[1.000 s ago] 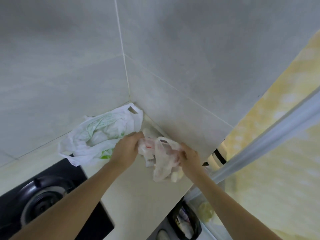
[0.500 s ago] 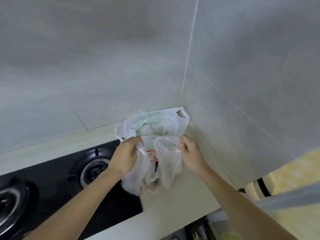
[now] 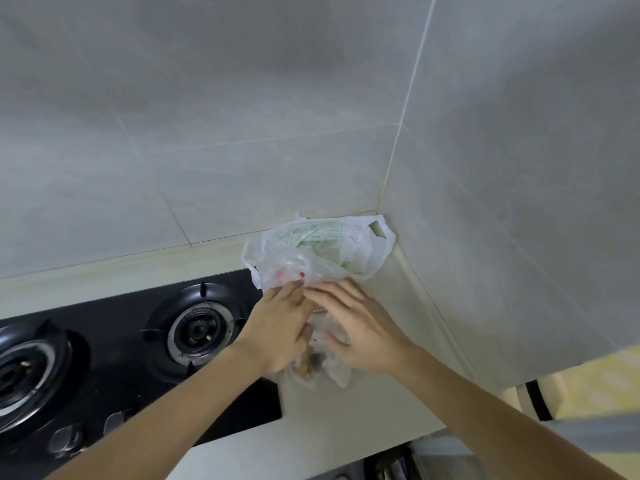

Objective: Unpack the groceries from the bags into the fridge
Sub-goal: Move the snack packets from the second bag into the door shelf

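Note:
A thin clear plastic bag (image 3: 294, 268) with red print lies on the pale countertop (image 3: 388, 386) beside the stove. My left hand (image 3: 280, 327) grips its near left side. My right hand (image 3: 356, 327) lies over its right side, fingers pressed on the plastic. Something brownish (image 3: 310, 363) shows through the bag's lower end between my wrists. Behind it, in the wall corner, sits a white bag with green print (image 3: 332, 237). No fridge is in view.
A black gas hob with a right burner (image 3: 199, 329) and a left burner (image 3: 17, 372) fills the left of the counter, knobs along its front. Grey tiled walls meet at the corner (image 3: 398, 133). A yellowish surface (image 3: 595, 386) shows at the right.
The view has swung left, bringing both burners into sight. My hands have come together over the clear bag and pressed it down onto the counter.

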`<act>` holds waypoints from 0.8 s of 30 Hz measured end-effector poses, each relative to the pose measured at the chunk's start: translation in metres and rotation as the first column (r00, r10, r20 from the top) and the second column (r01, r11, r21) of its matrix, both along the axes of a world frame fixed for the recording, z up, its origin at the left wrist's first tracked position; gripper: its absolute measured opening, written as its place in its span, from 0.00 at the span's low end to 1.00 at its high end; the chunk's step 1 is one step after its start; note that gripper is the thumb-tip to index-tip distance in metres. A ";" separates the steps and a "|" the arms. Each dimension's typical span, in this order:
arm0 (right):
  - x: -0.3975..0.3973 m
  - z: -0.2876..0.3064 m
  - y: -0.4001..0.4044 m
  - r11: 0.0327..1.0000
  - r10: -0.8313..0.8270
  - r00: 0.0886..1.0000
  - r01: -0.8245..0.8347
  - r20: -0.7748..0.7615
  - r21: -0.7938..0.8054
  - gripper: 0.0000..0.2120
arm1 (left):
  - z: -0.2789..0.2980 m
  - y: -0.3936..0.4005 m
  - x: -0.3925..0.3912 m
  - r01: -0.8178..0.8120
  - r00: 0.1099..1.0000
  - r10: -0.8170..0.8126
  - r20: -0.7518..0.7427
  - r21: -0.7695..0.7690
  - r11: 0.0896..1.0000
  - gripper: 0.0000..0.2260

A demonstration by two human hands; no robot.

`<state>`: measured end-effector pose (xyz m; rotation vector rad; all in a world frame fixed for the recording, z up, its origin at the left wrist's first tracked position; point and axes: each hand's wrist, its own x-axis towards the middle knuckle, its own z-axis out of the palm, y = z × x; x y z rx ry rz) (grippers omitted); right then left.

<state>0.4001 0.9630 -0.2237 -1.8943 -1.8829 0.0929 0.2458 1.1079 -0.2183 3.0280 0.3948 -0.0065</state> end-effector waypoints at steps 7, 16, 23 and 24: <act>0.050 -0.064 0.006 0.968 0.011 0.976 0.044 0.218 -0.247 0.27 | -0.054 0.039 0.029 -0.028 0.953 0.071 -0.295 0.147 0.989 0.20; 0.117 -0.090 -0.028 0.862 -0.321 0.928 0.369 0.189 -0.348 0.05 | -0.075 0.070 0.010 -0.184 0.811 0.320 -0.490 0.305 0.934 0.26; 0.113 -0.081 0.001 0.743 -0.651 0.741 0.576 -0.168 -0.340 0.20 | -0.056 0.062 -0.005 -0.169 0.899 0.237 -0.369 0.208 0.963 0.25; 0.103 -0.076 0.005 0.818 -0.575 0.804 0.565 -0.151 -0.107 0.20 | -0.053 0.060 -0.006 -0.087 0.953 0.151 -0.261 0.244 0.966 0.21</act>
